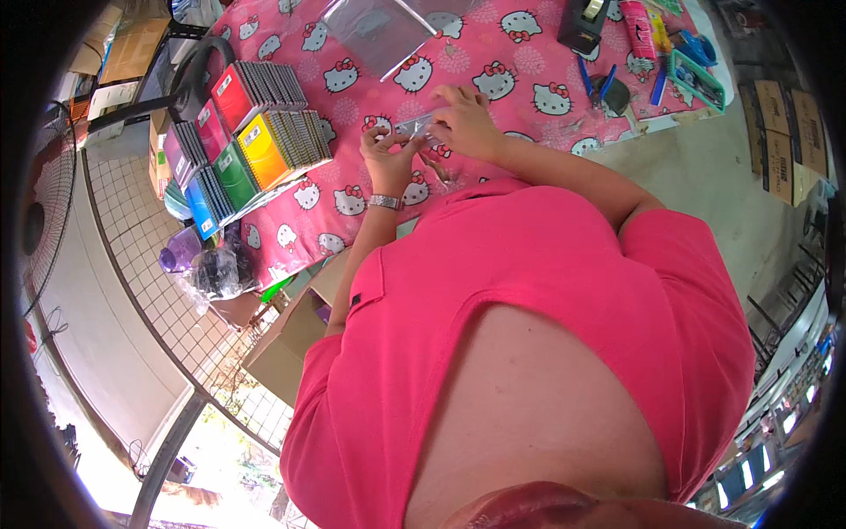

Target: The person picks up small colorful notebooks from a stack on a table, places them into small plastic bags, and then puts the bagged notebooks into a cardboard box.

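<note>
Over the pink cartoon-print tablecloth (551, 123), my two hands meet around a small piece of clear plastic (411, 130). My left hand (388, 166), with a metal-banded watch (384, 202) at its wrist, pinches the plastic from the left. Fingers bent, my right hand (467, 125) grips it from the right. Something thin and brownish (434, 166) lies just below the hands, too small to make out. Left of my left hand stand stacks of spiral notebooks with red (233, 93), yellow (263, 152), green (236, 174) and blue (204, 204) covers.
Clear plastic sheets (370, 40) lie at the far side. A black tape dispenser (582, 22), a blue-handled cutting tool (599, 84) and a green basket (696, 81) sit at the far right. An open cardboard box (286, 353) stands below the table's near left edge; a fan (40, 220) is farther left.
</note>
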The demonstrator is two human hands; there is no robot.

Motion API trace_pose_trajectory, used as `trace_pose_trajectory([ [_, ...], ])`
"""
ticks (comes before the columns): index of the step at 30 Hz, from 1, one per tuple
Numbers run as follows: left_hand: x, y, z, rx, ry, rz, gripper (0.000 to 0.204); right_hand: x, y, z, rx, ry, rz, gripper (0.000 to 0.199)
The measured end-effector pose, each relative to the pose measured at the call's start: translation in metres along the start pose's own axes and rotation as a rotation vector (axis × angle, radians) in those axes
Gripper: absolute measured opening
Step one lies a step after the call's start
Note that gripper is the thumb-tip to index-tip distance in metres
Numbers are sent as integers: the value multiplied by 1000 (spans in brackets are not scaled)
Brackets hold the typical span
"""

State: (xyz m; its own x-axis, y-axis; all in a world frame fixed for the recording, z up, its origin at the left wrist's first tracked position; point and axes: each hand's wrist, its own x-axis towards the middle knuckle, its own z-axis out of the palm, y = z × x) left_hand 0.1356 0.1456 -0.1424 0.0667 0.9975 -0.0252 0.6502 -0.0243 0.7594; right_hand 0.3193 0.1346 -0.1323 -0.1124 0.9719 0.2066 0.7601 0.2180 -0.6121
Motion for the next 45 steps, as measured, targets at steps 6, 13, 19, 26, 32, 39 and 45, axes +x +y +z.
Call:
trace_pose_trajectory([
  [6,18,6,-13,306,-196,-19,26,41,116,-58,271,464,427,22],
  [13,47,19,-17,229,-397,119,34,7,265,-117,859,618,1004,14],
  [19,33,-1,-21,57,-361,52,37,-22,227,-77,1441,830,793,5],
  [26,17,-26,0,-193,-245,-104,34,41,162,-16,1631,-157,853,7],
  [32,22,-4,0,-354,-307,-176,28,137,18,-6,-134,-1051,-535,45],
  [39,17,-12,11,-600,-244,-175,53,95,117,49,368,-1016,-52,42],
  [45,-9,7,20,-546,220,-451,64,0,77,57,582,-541,-35,37],
])
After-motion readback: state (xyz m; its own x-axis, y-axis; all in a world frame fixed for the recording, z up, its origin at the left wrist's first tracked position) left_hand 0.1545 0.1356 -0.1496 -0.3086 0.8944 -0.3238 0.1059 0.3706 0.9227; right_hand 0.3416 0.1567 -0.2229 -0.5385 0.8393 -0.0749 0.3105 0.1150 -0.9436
